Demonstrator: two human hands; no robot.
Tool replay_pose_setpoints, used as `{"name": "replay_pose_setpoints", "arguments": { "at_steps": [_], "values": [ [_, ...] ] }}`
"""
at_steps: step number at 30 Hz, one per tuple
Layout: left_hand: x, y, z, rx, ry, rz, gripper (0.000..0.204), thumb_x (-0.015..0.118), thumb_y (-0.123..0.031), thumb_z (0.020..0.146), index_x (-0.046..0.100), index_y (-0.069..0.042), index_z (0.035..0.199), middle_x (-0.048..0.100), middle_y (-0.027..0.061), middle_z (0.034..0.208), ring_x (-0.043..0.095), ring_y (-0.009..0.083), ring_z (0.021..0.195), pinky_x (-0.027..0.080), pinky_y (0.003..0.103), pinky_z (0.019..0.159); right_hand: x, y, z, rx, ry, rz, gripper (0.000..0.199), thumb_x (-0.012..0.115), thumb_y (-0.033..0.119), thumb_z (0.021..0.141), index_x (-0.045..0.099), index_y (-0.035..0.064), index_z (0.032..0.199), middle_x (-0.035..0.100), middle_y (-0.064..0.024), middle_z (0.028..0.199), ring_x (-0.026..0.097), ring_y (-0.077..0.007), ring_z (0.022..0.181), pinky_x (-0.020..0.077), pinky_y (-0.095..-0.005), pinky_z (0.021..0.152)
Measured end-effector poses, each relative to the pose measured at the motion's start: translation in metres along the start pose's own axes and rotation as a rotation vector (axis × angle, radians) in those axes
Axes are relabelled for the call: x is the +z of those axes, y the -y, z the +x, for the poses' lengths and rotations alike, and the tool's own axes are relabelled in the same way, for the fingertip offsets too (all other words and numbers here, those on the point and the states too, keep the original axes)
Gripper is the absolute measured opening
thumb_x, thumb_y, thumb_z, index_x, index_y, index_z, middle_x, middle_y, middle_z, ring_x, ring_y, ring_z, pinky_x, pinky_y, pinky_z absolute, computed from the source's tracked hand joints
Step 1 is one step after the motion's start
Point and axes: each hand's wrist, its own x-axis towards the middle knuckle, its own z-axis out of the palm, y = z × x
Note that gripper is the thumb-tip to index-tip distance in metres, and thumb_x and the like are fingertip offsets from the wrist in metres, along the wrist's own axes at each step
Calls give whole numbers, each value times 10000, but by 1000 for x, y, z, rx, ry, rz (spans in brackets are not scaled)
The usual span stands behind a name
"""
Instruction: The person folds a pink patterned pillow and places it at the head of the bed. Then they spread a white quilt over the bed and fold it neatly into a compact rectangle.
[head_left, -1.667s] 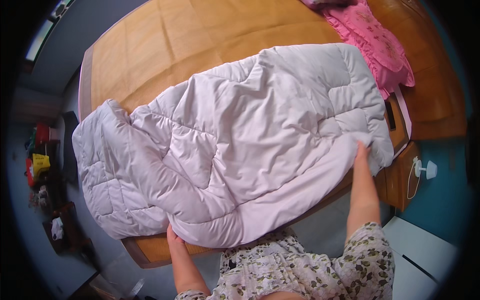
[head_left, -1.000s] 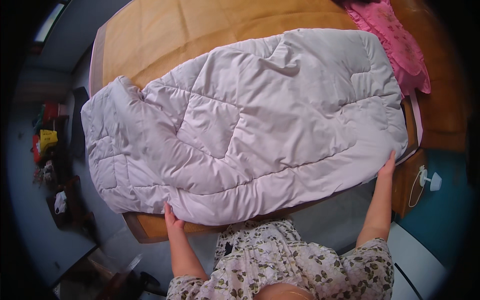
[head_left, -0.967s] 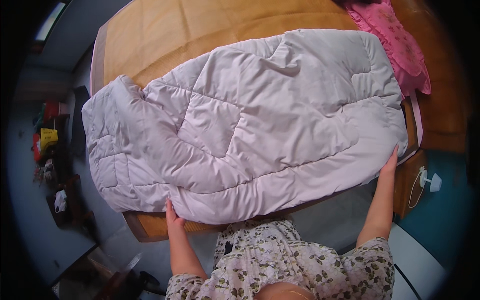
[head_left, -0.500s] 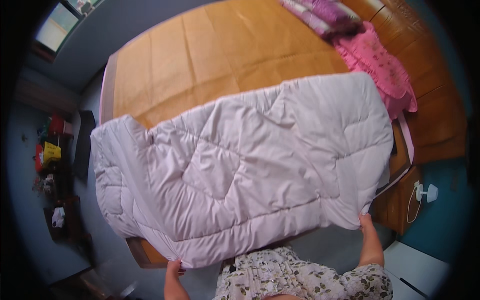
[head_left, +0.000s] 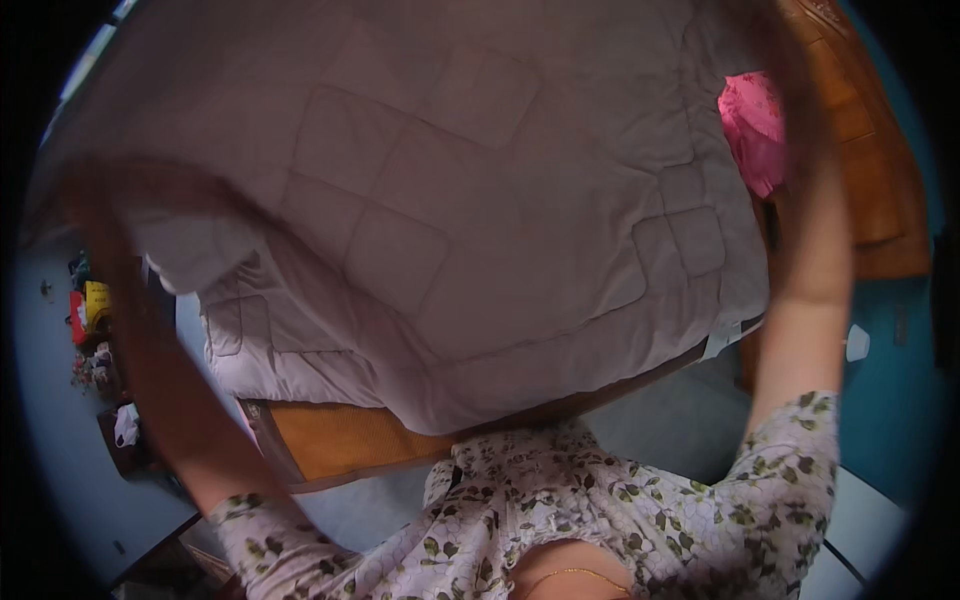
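Note:
A pale quilted comforter (head_left: 460, 230) is raised in front of me, its upper part in shadow and filling much of the view. My left hand (head_left: 85, 195), smeared by motion, is up at the comforter's left side and closed on it. Blurred and dark, my right hand (head_left: 775, 50) grips the comforter at the upper right. The individual fingers cannot be made out. The comforter's lower edge hangs over the bed, whose orange-brown mat (head_left: 345, 440) shows at the near left.
A pink ruffled pillow (head_left: 755, 125) lies beyond the comforter's right edge, by the wooden headboard (head_left: 865, 190). At the right, a small white lamp (head_left: 857, 343) is near the teal wall. A yellow bag (head_left: 98, 305) and other items stand along the left wall.
Both hands have swung from low at the near edge to high and far, lifting the comforter off the bed. It now hides most of the mat and the purple bedding.

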Motion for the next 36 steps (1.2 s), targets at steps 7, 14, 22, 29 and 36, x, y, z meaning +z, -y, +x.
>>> {"name": "replay_pose_setpoints", "arguments": {
  "at_steps": [7, 14, 22, 29, 36],
  "values": [
    [181, 42, -401, -395, 762, 31, 397, 715, -215, 679, 530, -48, 988, 526, 57, 712, 524, 172, 665, 451, 297, 622, 157, -250, -379, 1051, 91, -316, 283, 585, 150, 762, 539, 48, 1022, 580, -66, 735, 536, -138, 605, 458, -302, 516],
    [181, 6, -493, -560, 1056, 489, 552, 789, -241, 518, 490, -52, 941, 546, 168, 964, 540, 337, 902, 446, 410, 783, 246, -262, -465, 1139, 292, -610, 430, 768, 288, 607, 499, 33, 825, 567, -159, 841, 548, -287, 804, 451, -358, 723],
    [213, 31, -483, -587, 1069, 416, 570, 795, -146, 434, 526, -47, 926, 577, 175, 932, 571, 340, 879, 474, 417, 773, 259, -292, -457, 1206, 353, -756, 592, 774, 268, 573, 475, 0, 1009, 543, -200, 1002, 511, -347, 964, 425, -399, 825],
    [212, 36, -483, -641, 1161, 595, 642, 838, -183, 425, 528, -55, 972, 566, 147, 982, 570, 303, 916, 465, 384, 791, 264, -293, -451, 1226, 388, -776, 562, 782, 254, 559, 489, -18, 953, 581, -157, 889, 553, -309, 851, 437, -371, 765],
    [210, 39, -489, -661, 1128, 550, 633, 843, -144, 399, 528, -62, 943, 562, 143, 967, 556, 297, 929, 452, 377, 799, 258, -297, -461, 1165, 369, -793, 497, 781, 262, 568, 483, -6, 862, 555, -138, 802, 529, -317, 779, 423, -384, 732]
  ]
}}
